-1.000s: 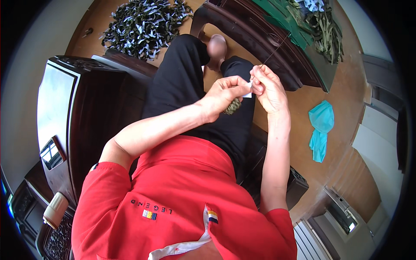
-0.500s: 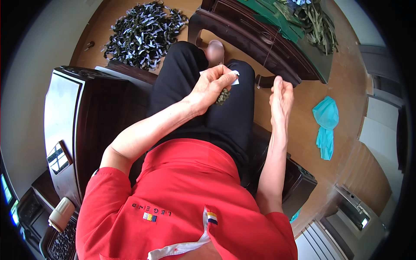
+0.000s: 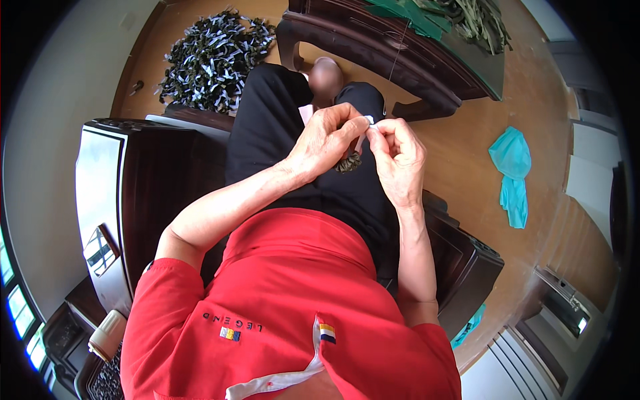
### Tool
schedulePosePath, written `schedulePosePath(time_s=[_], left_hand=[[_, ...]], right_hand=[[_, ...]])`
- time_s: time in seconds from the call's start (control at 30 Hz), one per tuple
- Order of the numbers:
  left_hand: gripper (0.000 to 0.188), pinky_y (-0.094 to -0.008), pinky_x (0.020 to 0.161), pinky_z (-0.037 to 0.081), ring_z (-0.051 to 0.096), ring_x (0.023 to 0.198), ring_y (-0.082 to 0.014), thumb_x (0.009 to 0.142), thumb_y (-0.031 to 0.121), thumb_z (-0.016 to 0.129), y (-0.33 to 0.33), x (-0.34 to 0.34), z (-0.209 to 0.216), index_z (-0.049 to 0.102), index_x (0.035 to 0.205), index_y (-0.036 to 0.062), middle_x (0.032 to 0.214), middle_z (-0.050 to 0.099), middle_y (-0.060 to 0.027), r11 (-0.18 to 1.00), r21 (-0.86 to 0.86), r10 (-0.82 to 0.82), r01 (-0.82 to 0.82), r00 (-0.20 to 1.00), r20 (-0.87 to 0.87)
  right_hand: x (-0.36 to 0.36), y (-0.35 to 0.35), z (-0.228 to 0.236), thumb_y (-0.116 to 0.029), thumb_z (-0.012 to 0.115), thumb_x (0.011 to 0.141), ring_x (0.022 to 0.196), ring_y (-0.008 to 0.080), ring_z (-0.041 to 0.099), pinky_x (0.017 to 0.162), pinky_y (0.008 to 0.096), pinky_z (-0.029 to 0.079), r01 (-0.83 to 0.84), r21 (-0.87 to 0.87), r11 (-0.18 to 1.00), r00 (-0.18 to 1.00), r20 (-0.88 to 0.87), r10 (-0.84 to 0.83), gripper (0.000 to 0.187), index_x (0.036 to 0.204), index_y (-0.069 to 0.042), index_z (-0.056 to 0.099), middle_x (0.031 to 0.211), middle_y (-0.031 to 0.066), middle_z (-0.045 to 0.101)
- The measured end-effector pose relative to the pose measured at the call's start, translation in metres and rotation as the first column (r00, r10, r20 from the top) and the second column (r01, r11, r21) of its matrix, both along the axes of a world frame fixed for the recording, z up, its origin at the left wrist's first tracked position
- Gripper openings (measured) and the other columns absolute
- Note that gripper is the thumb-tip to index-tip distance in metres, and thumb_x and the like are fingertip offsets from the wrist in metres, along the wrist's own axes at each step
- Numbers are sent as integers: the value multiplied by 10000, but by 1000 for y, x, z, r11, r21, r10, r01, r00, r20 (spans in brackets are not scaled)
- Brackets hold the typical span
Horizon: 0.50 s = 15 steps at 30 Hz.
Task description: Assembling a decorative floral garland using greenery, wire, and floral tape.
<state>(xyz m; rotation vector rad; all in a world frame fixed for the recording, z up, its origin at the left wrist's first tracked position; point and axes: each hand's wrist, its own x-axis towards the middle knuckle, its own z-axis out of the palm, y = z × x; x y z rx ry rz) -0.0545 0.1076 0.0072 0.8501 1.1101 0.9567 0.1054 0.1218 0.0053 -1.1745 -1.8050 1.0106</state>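
Over my lap, my left hand (image 3: 325, 140) is closed around a small bundle of dark green cord (image 3: 348, 163), whose looped end pokes out below the fingers. A small white strip (image 3: 370, 121) shows at the tips of its thumb and forefinger. From the right, my right hand (image 3: 402, 157) meets it there, thumb and forefinger pinched on the strip's end. The two hands' fingertips almost touch. Most of the bundle is hidden inside the left hand.
At the far left, a heap of dark green bundles with white strips (image 3: 213, 67) lies on the floor. Ahead stands a dark wooden table (image 3: 373, 50) bearing loose green cords (image 3: 477, 27). A turquoise plastic bag (image 3: 512, 160) lies right. Left, a phone (image 3: 101, 250) rests on the armrest.
My right hand has come in from the right to my left hand and now pinches the white strip. The left hand keeps its hold on the bundle. The view has shifted slightly.
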Motion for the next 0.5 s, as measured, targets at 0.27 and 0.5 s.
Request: schedulePosePath(time_s=[0.27, 0.5], left_hand=[[219, -267, 507, 386, 455, 536, -117, 921, 193, 525, 10, -14, -9, 581, 810, 12, 633, 548, -32, 952, 168, -199, 257, 933, -298], [223, -342, 526, 432, 506, 515, -217, 920, 187, 507, 8, -23, -7, 573, 818, 0, 624, 584, -75, 820, 317, -321, 476, 842, -434]], right_hand=[[-2, 2, 3, 92, 583, 804, 578, 93, 431, 524, 224, 384, -45, 155, 987, 994, 102, 29, 156, 901, -29, 571, 773, -2, 531], [5, 14, 27, 57, 551, 824, 583, 110, 419, 549, 263, 396, -461, 379, 803, 716, 693, 84, 146, 941, -28, 575, 788, 7, 520]])
